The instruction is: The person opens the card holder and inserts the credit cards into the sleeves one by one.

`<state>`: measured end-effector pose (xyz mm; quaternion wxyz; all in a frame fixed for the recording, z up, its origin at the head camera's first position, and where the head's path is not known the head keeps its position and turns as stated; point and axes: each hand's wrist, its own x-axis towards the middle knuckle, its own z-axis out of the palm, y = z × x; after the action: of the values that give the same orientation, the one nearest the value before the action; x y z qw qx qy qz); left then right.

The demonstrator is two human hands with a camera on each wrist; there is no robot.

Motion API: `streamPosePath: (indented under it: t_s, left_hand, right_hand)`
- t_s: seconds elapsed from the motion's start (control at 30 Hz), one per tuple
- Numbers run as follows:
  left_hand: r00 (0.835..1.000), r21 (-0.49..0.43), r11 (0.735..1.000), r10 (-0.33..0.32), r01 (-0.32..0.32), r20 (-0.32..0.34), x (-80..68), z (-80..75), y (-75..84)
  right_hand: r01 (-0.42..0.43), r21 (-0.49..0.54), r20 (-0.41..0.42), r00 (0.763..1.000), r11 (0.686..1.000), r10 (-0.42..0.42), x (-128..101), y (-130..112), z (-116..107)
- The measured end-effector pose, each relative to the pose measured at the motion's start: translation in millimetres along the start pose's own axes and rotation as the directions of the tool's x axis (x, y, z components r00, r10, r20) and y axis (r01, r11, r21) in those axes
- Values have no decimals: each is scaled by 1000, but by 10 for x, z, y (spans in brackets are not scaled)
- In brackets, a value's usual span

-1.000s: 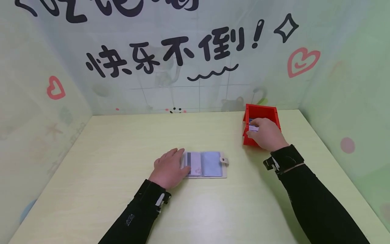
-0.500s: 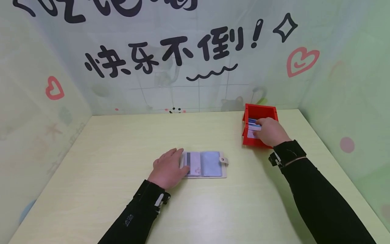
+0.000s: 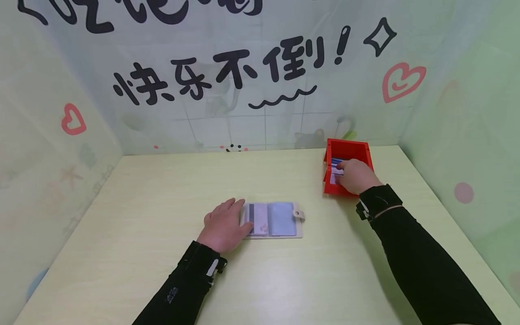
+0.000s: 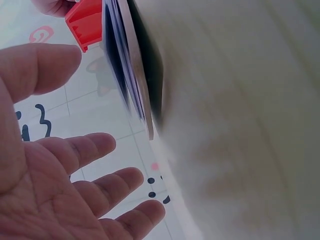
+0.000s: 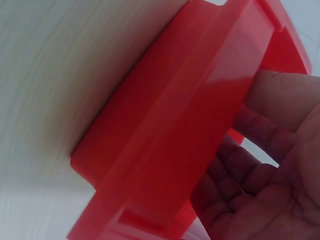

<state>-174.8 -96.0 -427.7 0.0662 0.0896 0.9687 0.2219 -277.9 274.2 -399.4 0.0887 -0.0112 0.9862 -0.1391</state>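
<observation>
A small card holder [image 3: 283,219] lies open flat on the table, a striped card in its left sleeve and a pale bluish sleeve on the right. My left hand [image 3: 225,225] rests at its left edge, thumb over the near left part. In the left wrist view the fingers of that hand [image 4: 55,165] are spread and slightly bent, beside the holder's layered edge [image 4: 127,65]. My right hand [image 3: 357,176] reaches into a red bin [image 3: 344,189], its thumb and index finger at several cards [image 3: 336,170]. In the right wrist view the bin wall hides its fingertips.
The red bin stands at the table's back right, near the rear wall. Printed cloth walls [image 3: 227,126] enclose the table [image 3: 162,189] at the back and both sides. A snap tab [image 3: 299,214] sticks out from the holder's right edge.
My right hand drew back to the right inside the bin, uncovering more cards, then shifted slightly left again to them. My left hand and the card holder stayed in place.
</observation>
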Motion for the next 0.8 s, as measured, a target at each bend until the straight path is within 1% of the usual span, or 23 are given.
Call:
streamPosePath:
  t_s: [0.13, 0.27, 0.5, 0.7, 0.8]
  left_hand:
    - [1000, -1, 1000, 0, 0, 1, -4, -4, 8]
    - [1000, 0, 1000, 1, -1, -2, 2, -2, 7]
    - [1000, 1, 1000, 3, -3, -3, 3, 3, -5]
    - [1000, -2, 1000, 6, -6, -1, 3, 0, -8]
    - [1000, 1, 1000, 5, -5, -1, 1, -3, -5]
  right_hand:
    - [-1, -26, 3, 1000, 1000, 1, 52, 15, 35]
    - [-9, -27, 10, 1000, 1000, 9, 81, 15, 54]
    - [-45, -23, 43, 998, 999, 46, 112, -2, 41]
    - [-55, -37, 47, 997, 998, 56, 158, -5, 52]
    - [-51, -61, 44, 998, 997, 53, 195, 7, 70]
